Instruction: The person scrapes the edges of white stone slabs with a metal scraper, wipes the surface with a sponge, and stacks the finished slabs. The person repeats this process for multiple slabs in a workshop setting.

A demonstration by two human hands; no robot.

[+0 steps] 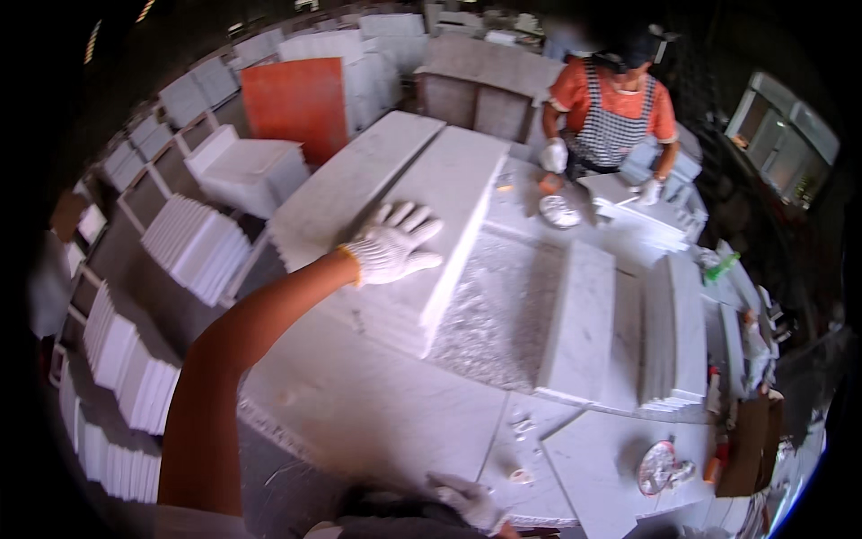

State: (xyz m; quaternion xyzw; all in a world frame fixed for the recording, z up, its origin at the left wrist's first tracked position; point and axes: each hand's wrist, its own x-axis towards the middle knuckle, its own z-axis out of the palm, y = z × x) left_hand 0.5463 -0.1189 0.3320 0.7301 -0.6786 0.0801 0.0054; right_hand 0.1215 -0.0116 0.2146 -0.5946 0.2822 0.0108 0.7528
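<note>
My left hand point(400, 242), in a white knitted glove with a yellow cuff, lies with fingers spread on the top slab of a stack of white marble slabs point(458, 171). A second marble stack point(359, 166) stands right beside it on the left, with a narrow dark gap between them. Low in the view, close to my body, my right hand point(471, 503) is gloved too. Its fingers stretch toward the left at the near edge of the marble worktop point(386, 395), somewhat blurred, and I see nothing held in them.
Across the worktop a person point(615, 117) in a checked apron handles a white tile point(611, 189) beside a bowl point(560, 211). Upright slabs point(579, 323) stand at right. A round dish of white paste point(656, 467) sits near right. Racked tiles point(196, 242) and an orange panel point(294, 108) are at left.
</note>
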